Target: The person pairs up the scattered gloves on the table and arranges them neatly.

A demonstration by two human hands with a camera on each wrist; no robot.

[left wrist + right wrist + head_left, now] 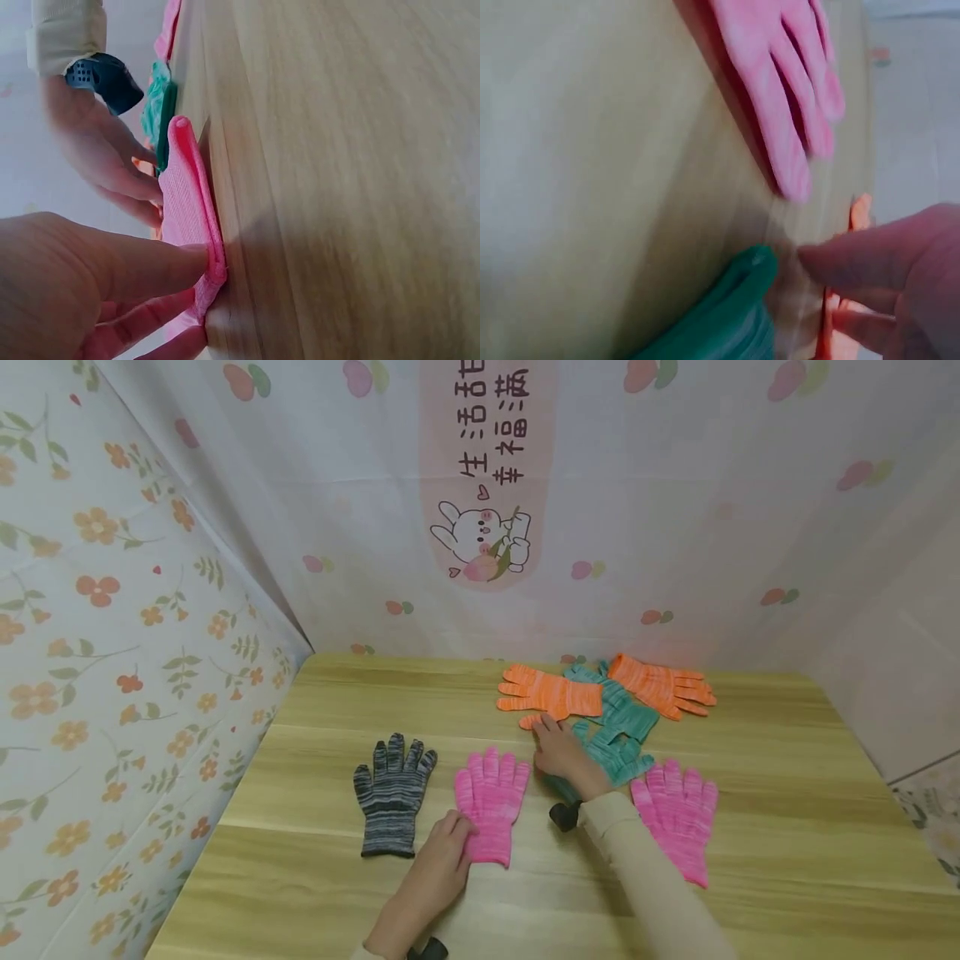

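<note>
In the head view, my left hand (pixel 447 850) rests on the left edge of a pink knit glove (pixel 492 806) near its cuff. The left wrist view shows the thumb (pixel 161 262) touching that edge, the other fingertips against the fabric. Farther forward, my right hand (pixel 566 756) reaches to the thumb of an orange glove (pixel 551 692), its fingertips beside it. From the right wrist view, the right thumb (pixel 855 255) stands apart from the fingers, with a green glove (pixel 727 322) close by. Whether the right fingertips touch the orange glove I cannot tell.
A grey-and-black striped glove (pixel 393 797) lies flat on the left. Green gloves (pixel 618 752) overlap under the orange ones at the back, with a second orange glove (pixel 660 685). Another pink glove (pixel 678 822) lies beside the right forearm. A printed curtain (pixel 360 527) hangs behind the wooden table (pixel 300 868).
</note>
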